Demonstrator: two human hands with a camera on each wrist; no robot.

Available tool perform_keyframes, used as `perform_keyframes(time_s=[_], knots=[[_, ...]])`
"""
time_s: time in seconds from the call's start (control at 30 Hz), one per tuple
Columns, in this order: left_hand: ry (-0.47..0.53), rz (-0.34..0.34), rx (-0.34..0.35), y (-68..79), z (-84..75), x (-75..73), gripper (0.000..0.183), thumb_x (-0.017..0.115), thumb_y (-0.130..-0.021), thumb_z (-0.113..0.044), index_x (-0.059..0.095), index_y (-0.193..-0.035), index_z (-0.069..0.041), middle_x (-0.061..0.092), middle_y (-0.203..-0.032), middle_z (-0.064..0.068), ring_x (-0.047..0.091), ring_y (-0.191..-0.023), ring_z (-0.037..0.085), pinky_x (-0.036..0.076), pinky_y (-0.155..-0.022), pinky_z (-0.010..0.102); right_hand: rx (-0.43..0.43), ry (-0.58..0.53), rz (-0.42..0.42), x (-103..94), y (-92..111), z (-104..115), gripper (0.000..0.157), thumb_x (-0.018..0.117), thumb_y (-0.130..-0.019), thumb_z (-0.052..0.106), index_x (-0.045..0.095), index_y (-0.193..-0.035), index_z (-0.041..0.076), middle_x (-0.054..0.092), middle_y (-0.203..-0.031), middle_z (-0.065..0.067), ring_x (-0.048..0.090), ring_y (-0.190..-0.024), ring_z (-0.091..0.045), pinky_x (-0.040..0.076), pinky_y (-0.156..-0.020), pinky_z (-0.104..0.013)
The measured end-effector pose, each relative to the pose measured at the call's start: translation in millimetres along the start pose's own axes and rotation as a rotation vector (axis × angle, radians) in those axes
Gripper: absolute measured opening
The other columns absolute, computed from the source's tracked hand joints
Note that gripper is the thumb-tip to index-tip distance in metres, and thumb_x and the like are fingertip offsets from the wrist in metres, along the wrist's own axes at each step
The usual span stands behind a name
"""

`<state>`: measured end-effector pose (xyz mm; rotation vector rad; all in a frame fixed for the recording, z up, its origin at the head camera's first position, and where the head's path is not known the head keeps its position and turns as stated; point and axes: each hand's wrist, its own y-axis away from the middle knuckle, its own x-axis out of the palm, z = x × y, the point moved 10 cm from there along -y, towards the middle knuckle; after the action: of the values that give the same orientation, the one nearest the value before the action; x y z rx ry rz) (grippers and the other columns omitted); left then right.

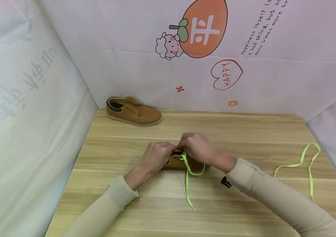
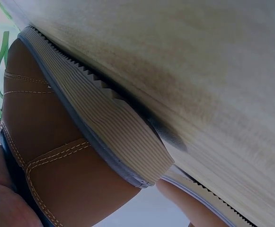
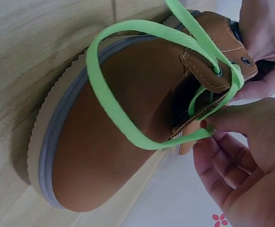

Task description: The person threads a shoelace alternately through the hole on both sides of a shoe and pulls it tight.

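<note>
A brown shoe [image 1: 175, 163] with a pale ribbed sole lies between the hands, toe to the right. Its side and heel [image 2: 57, 123] fill much of the left wrist view. My left hand [image 1: 157, 156] grips the shoe at its ankle opening. A flat neon-green shoelace [image 3: 105, 99] passes through a front eyelet and loops over the toe. With thumb and forefinger, my right hand [image 1: 197, 146] pinches the lace beside the far eyelet flap; the fingertips partly hide that spot. One lace end [image 1: 187, 187] trails onto the table toward me.
A second brown shoe [image 1: 136, 112], without a lace, stands at the table's back left. Another neon-green lace [image 1: 310, 164] lies on the wooden table [image 1: 120, 210] at the right. A small black clip [image 1: 226, 182] shows by the right sleeve. White printed cloth [image 1: 126, 65] walls the back and sides.
</note>
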<state>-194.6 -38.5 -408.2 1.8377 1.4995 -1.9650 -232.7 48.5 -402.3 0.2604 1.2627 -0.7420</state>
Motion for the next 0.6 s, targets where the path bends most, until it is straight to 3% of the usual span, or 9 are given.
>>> perform_keyframes(time_s=[0.3,0.6], knots=[[0.049,0.028,-0.065,-1.0,6.1,1.0,0.013,0.078,-0.092,0.001,0.084,-0.096,-0.010,0.080,-0.088,0.000,0.075,-0.071,0.011,0.059,-0.059,0.028,0.016,-0.096,-0.008,0.0,-1.1,-3.6,0.019,0.075,-0.090,-0.008,0.084,-0.097,0.007,0.078,-0.094,-0.002,0.074,-0.091,-0.018,0.062,-0.081,-0.038],[0.116,0.063,-0.180,-3.3,18.3,4.0,0.006,0.079,-0.095,-0.009,0.084,-0.098,-0.012,0.082,-0.094,0.000,0.078,-0.081,0.014,0.062,-0.066,0.032,0.024,-0.114,-0.028,-5.0,0.7,-5.6,0.019,0.076,-0.089,-0.009,0.083,-0.098,0.007,0.080,-0.095,-0.003,0.075,-0.089,-0.019,0.062,-0.078,-0.037]])
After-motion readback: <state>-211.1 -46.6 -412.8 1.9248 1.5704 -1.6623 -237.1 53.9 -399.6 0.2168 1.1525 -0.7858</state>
